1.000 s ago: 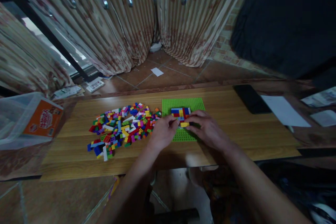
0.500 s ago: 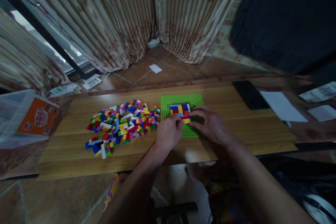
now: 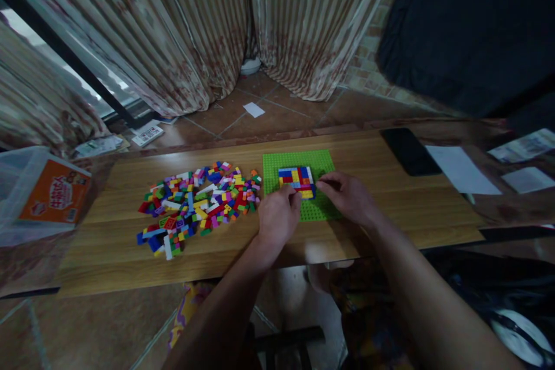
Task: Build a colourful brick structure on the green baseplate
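On the green baseplate lies a flat block of toy building bricks in blue, red, yellow and white. My left hand is closed at the block's near left corner, fingertips against its bricks; it hides that corner, and whether a loose brick is between the fingers does not show. Just right of the block, my right hand hovers over the baseplate. Its thumb and forefinger are brought together, and anything between them is too small to make out. A pile of loose bricks spreads out left of the baseplate.
The wooden table also bears a black phone-like slab and a white paper sheet at its right end. Beyond the left end stands a clear plastic tub with an orange label. Striped curtains hang behind.
My right hand has drawn back from the block's right side, its fingertips closing together. The red and yellow bricks at the block's near edge show more now. My left hand stays at the block.
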`<act>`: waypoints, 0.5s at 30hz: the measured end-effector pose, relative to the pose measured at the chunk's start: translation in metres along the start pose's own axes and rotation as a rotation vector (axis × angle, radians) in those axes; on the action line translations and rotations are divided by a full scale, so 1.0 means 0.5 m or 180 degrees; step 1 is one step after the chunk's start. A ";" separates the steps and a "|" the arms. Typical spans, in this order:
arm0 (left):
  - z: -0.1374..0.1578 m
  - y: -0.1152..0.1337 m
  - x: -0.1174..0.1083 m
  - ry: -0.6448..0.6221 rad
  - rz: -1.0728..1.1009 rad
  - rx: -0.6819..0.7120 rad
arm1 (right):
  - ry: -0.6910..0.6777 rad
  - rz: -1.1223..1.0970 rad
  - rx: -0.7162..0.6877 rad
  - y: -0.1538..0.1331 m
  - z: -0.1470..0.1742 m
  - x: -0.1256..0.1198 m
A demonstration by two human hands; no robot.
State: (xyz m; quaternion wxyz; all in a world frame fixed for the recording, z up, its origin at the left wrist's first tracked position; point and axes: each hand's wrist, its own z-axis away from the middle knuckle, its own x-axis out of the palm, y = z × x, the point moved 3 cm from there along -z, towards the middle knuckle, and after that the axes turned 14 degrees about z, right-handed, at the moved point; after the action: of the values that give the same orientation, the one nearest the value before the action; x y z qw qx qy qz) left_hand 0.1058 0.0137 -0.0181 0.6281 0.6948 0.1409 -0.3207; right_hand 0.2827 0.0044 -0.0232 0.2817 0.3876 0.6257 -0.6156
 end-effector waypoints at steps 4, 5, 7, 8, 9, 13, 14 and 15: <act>-0.001 -0.001 0.001 0.0007 0.0012 -0.0051 | -0.0237 0.0101 0.0143 -0.011 -0.005 0.009; -0.002 -0.002 0.002 0.0010 0.0003 -0.0061 | -0.0275 0.0156 0.0205 -0.014 -0.005 0.011; -0.003 -0.003 0.002 0.0031 -0.0007 -0.0094 | -0.0281 0.0257 0.0329 -0.020 -0.007 0.013; -0.003 -0.003 0.002 0.0042 0.0003 -0.0113 | -0.0265 0.0287 0.0373 -0.022 -0.008 0.014; -0.004 -0.003 0.001 0.0054 0.0029 -0.0128 | -0.0245 0.0303 0.0404 -0.024 -0.009 0.015; -0.004 -0.001 0.001 0.0091 0.0182 -0.0214 | -0.0191 0.0237 0.0433 -0.022 -0.014 0.020; -0.005 -0.001 0.001 0.0102 0.0191 -0.0245 | -0.0173 0.0222 0.0421 -0.021 -0.015 0.022; -0.005 0.000 0.001 0.0110 0.0176 -0.0276 | -0.0146 0.0219 0.0402 -0.020 -0.015 0.024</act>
State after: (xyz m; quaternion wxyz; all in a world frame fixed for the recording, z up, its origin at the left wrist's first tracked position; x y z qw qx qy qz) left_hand 0.1068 0.0159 -0.0183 0.6637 0.6760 0.1462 -0.2847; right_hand 0.2688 0.0140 -0.0267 0.2919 0.4117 0.5653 -0.6525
